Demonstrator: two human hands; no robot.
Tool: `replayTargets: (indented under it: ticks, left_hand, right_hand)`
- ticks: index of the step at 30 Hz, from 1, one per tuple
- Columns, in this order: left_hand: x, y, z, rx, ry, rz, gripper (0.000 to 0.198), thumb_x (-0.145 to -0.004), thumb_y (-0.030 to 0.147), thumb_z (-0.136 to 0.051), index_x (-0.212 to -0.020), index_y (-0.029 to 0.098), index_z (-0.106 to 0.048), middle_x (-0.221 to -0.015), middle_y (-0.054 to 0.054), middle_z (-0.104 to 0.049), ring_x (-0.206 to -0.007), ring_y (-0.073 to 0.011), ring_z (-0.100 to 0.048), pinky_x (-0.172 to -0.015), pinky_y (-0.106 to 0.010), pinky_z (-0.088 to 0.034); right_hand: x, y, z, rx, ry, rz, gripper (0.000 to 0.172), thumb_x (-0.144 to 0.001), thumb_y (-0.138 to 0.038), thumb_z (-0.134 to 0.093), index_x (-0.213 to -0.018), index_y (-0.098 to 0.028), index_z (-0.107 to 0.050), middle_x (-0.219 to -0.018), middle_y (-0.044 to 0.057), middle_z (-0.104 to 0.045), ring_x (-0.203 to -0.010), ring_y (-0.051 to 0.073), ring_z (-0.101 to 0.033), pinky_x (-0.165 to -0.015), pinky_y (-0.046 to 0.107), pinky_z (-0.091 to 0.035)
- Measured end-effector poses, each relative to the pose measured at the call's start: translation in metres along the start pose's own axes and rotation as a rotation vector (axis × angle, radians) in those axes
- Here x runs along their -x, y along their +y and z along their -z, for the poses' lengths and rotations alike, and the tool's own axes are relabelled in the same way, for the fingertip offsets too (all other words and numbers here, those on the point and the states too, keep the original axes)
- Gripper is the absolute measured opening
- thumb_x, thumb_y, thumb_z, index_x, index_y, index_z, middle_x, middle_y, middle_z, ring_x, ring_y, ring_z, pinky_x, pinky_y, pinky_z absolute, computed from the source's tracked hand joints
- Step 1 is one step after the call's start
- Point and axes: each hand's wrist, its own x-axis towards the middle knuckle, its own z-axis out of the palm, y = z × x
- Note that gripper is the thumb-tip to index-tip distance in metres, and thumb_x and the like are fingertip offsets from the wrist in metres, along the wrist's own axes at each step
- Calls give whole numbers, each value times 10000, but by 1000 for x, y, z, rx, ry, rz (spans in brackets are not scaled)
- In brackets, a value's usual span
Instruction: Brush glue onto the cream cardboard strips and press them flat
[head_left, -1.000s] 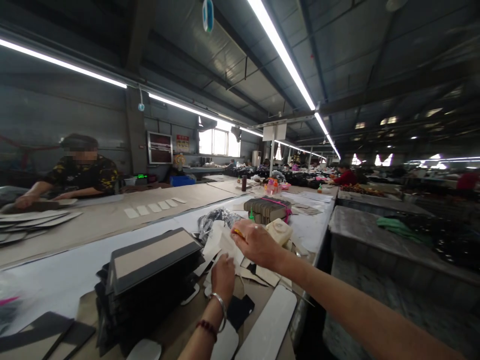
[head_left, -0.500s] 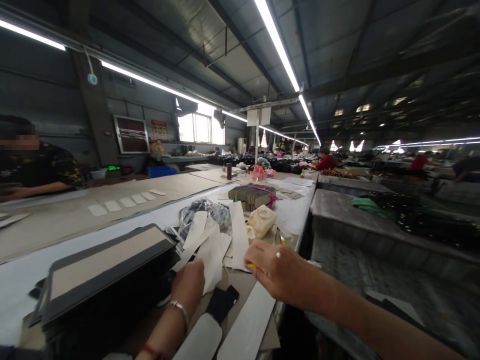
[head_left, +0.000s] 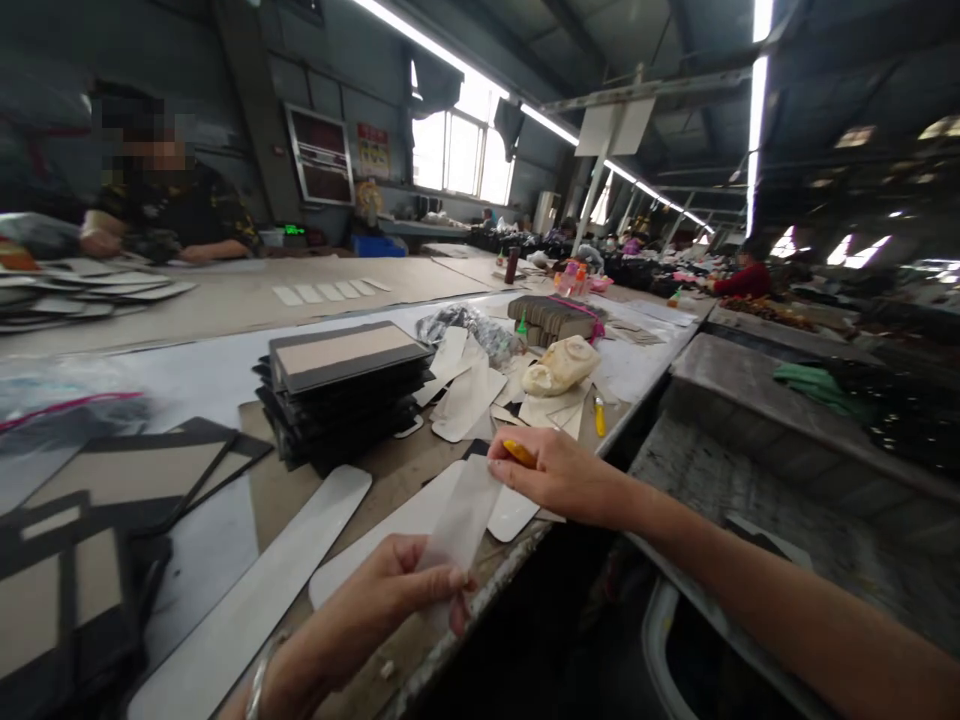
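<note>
Across the left and middle of the frame runs the long worktable point(head_left: 225, 310), covered in brown and white sheeting. At upper left another person point(head_left: 187, 215) sits at its far side. At centre stands a stack of dark panels point(head_left: 341, 395), the top one with a tan face. Below and left of the stack lies a long white strip point(head_left: 255, 590) with rounded ends, near the table's front edge. At bottom centre the left hand point(head_left: 382, 600) is closed, thumb and fingers pinching the lower end of a thin translucent strip point(head_left: 461, 520). Right of centre the right hand point(head_left: 562, 475) pinches the strip's upper end, with a small yellow tool point(head_left: 519, 453) tucked under its fingers. The translucent strip stretches between both hands, just above the table's front edge.
</note>
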Motion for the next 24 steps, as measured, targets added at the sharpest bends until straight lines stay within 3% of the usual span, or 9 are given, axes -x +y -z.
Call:
replayTargets:
  ticks: [4, 8, 12, 17, 20, 24]
  left_hand:
    - [50, -51, 4, 24, 211, 284, 459, -655, 596, -588, -553, 149, -578, -498, 11, -525, -458, -83, -404, -483, -222, -302]
    - [79, -86, 12, 43, 402, 306, 481, -619, 649, -557, -575, 170, -541, -512, -18, -581, -456, -120, -476, -496, -246, -366]
    - [82, -80, 32, -280, 602, 321, 487, -635, 647, -424, -557, 184, -553, -505, -33, -582, -519, -181, -528, -572, -299, -392]
    - [60, -67, 51, -540, 790, 413, 363, -605, 540, -401, -594, 199, -524, -581, -32, -578, -650, -222, -548, -606, -303, -369]
    - [49, -68, 55, -590, 786, 441, 336, -643, 516, -358, -608, 207, -484, -596, -34, -564, -663, -219, -544, -611, -300, -362]
    - [44, -72, 59, -639, 698, 463, 337, -704, 493, -287, -620, 211, -451, -647, -48, -580, -711, -221, -553, -647, -303, -360]
  right_hand:
    - [-3, 33, -44, -101, -31, -203, 126, -768, -235, -514, -684, -148, -551, -589, -41, -478, -567, 92, -432, -552, 209, -323]
    - [-3, 65, -84, -148, -81, -359, 143, -753, -246, -494, -658, -152, -546, -578, -23, -514, -573, 112, -473, -546, 216, -332]
    - [-11, 72, -102, 61, -97, -352, 152, -769, -259, -497, -679, -161, -570, -625, 3, -574, -624, 133, -525, -566, 222, -324]
    - [-28, 66, -106, 439, -48, -341, 187, -834, -314, -460, -787, -196, -597, -787, 36, -649, -766, 177, -588, -584, 241, -306]
    - [-37, 67, -106, 570, -48, -293, 201, -865, -319, -429, -843, -205, -594, -852, 38, -657, -795, 175, -603, -586, 245, -317]
    - [-47, 73, -108, 697, -68, -234, 204, -888, -316, -410, -897, -212, -585, -920, 44, -651, -824, 174, -611, -609, 248, -354]
